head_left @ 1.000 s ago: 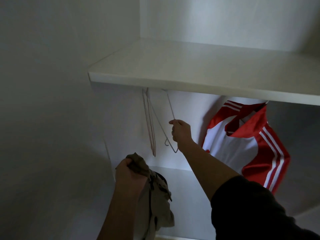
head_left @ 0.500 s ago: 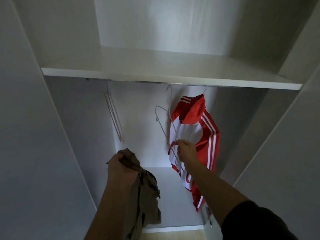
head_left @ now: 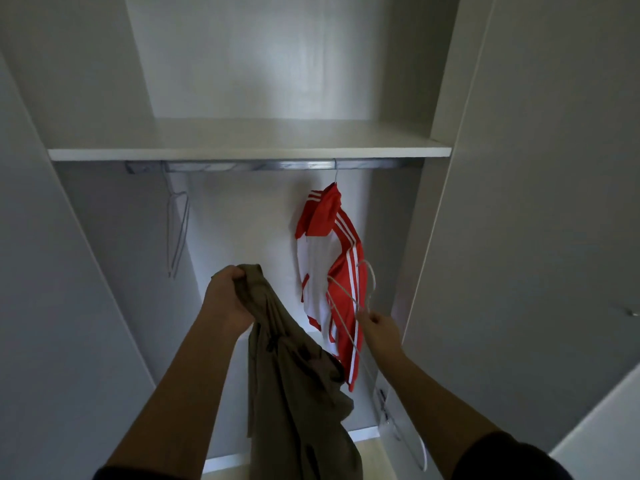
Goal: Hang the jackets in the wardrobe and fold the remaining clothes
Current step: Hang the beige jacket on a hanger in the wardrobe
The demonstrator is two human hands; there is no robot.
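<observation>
The red jacket [head_left: 341, 237] is hung. Our left grip [head_left: 227, 299] holds the brown jacket [head_left: 298, 386], our right grip [head_left: 381, 332] a hanger [head_left: 346, 295]; it's not hung yet.

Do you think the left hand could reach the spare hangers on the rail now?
Probably yes: nothing blocks the spare hangers, though the left hand is full, gripping the olive jacket.

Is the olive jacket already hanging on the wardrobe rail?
No, the left hand grips the olive jacket well below the rail, while the right hand holds a bare wire hanger.
</observation>
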